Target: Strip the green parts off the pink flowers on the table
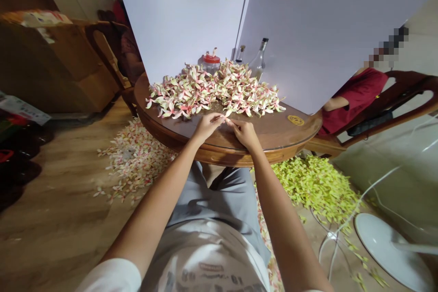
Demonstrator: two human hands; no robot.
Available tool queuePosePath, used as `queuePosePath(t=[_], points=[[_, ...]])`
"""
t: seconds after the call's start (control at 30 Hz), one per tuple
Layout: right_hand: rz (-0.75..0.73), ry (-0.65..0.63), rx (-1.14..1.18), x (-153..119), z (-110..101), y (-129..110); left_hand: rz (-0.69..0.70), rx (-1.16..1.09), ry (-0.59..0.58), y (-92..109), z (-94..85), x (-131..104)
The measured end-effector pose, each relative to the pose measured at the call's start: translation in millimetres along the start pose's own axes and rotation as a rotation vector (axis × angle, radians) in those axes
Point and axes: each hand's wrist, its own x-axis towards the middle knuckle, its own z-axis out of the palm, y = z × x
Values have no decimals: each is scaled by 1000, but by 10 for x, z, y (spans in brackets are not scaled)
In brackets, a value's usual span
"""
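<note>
My left hand [208, 127] and my right hand [245, 132] meet over the near side of a round brown table [273, 133]. The fingertips of both are pinched on a small pink-and-white artificial flower [226, 119], whose finer parts are too small to make out. Just beyond my fingers lies a broad heap of similar pink, white and pale green flowers [191, 93]. A red-lidded jar [211, 60] stands behind the heap, partly buried, with one flower on its lid.
Two glass bottles, one a tall clear bottle [259, 60], stand behind the heap by a pale panel [185, 13]. A yellow round emblem [295, 120] marks the tabletop. Floor piles of pink-white flowers [133, 159] and yellow-green pieces [311, 187] flank me. People sit either side; white cables [362, 196] trail right.
</note>
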Motion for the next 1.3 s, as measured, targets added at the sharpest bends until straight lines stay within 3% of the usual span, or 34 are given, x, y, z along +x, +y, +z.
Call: queuePosePath(t=[0.37, 0.87, 1.3], points=[[65, 30, 89, 1, 39, 72, 1, 35, -6, -26, 5, 10], [85, 9, 431, 11, 32, 54, 3, 180, -50, 53, 40, -35], [127, 2, 603, 32, 26, 99, 16, 108, -58, -19, 25, -10]])
